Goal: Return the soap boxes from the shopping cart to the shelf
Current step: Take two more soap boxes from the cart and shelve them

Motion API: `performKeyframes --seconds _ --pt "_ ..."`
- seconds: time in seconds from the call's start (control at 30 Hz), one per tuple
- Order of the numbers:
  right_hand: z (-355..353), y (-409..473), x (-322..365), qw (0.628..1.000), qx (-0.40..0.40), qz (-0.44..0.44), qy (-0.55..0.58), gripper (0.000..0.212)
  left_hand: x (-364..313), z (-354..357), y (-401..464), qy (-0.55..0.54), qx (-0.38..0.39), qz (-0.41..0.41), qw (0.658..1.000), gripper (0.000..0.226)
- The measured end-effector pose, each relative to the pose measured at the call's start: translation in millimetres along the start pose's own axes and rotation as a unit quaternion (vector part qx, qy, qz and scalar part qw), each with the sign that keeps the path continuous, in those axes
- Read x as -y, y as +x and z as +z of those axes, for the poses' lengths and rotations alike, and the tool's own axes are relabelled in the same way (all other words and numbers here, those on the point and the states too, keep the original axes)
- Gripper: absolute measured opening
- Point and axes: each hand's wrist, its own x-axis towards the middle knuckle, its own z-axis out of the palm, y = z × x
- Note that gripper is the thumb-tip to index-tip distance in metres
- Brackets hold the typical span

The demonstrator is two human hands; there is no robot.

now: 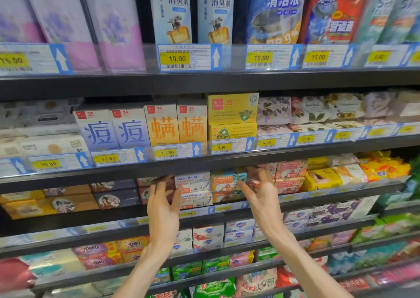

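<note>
Now squaring white-and-blue cardboard Goat Soap boxes [193, 189] on the dark metal shelf [227, 215]; left hand [162, 209] at nine o'clock, right hand [259, 195] at three; both grips spread, pinching nothing.

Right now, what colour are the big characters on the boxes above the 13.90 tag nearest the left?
Blue, on pale lavender boxes; clearest in the head view.

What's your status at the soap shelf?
Left hand open, fingers at Goat Soap boxes. Right hand open beside orange Goat Soap box. Neither visibly gripping. Nothing blocking.
</note>
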Motion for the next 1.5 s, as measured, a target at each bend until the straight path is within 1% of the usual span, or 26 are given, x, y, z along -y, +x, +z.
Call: performKeyframes --seconds 0.13,0.3,0.43,0.5,0.57,0.7,0.8,0.87,0.97,1.1,1.2,1.3,1.37,1.43,1.5 --pt "6 4 -2 1.000 -0.019 -0.008 -0.015 0.031 1 1 1 0.008 -0.002 -0.001 1.000 0.034" --pt "10 4 -5 0.998 -0.034 -0.039 -0.040 0.026 5 3 0 0.020 0.006 -0.005 1.000 0.036" --pt "18 -4 -6 1.000 -0.005 -0.006 -0.026 0.047 5 3 1 0.028 0.004 -0.004 1.000 0.037" --pt "23 -7 -7 1.000 -0.015 -0.002 -0.013 0.051 8 3 2 0.035 0.010 -0.012 0.999 0.040" --pt "27 -7 -4 0.999 -0.033 0.002 0.006 0.048 13 4 2 0.039 0.016 -0.018 0.999 0.044" --pt "31 -6 4 0.996 -0.052 0.024 0.068 0.045 8 4 2 0.031 0.016 -0.007 0.999 0.041" --pt "32 -9 3 0.996 -0.053 0.025 0.069 0.047 4 3 1 0.033 0.017 -0.001 0.999 0.037" --pt "32 -11 0 0.996 -0.051 0.027 0.068 0.044 4 2 1 0.034 0.020 -0.006 0.999 0.036" --pt "31 -12 -5 0.997 -0.051 0.030 0.045 0.031 2 1 0 0.037 0.023 -0.010 0.999 0.037" --pt "27 -24 -5 0.998 -0.054 0.014 -0.042 0.023 -2 -6 -2 0.007 0.038 -0.024 0.999 0.043" --pt "25 -41 -2 0.997 -0.016 -0.015 -0.079 0.018 1 -20 -10 0.026 0.045 -0.024 0.998 0.045" --pt "28 -54 0 0.986 0.057 -0.084 -0.135 0.009 0 -39 -27 0.066 0.056 -0.003 0.996 0.039" --pt "34 -57 6 0.972 0.119 -0.133 -0.155 0.011 0 -54 -40 0.108 0.063 0.009 0.992 0.035" --pt "42 -61 16 0.952 0.174 -0.180 -0.177 0.018 4 -73 -54 0.162 0.063 0.032 0.984 0.032" --pt "54 -65 26 0.932 0.223 -0.221 -0.183 0.025 9 -95 -67 0.217 0.058 0.057 0.973 0.035"
